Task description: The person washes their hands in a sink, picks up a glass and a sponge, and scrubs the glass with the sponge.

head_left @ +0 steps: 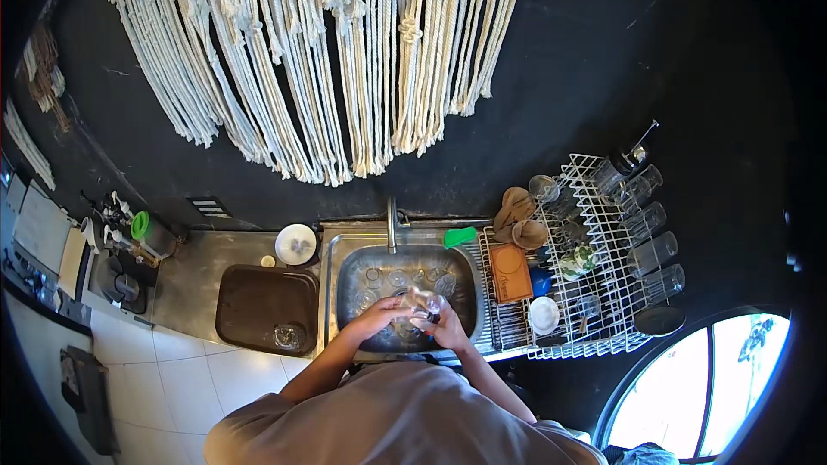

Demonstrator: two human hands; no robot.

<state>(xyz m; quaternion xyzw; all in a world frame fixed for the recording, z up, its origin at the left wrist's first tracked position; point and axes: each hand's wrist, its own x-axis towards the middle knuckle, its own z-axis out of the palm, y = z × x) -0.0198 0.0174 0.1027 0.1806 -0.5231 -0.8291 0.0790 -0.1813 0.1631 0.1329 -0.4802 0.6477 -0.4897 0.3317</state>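
Over the metal sink (479, 280), both hands are on a clear drinking glass (422, 300). My right hand (449, 331) is closed round its right side. From the left, my left hand (377, 318) reaches across with its fingers bent against the glass; whether anything else is between them is too small to tell. Several clear glass pieces, among them a round glass (398, 278), lie on the sink floor under the hands. The faucet (392, 228) stands behind them at the back rim.
A brown tray (258, 301) with a glass dish (287, 336) lies left of the sink, by a white bowl (296, 244). At right are a green cloth or sponge (460, 237) and a white wire rack (616, 271) with glasses, cups and a brown box (510, 274).
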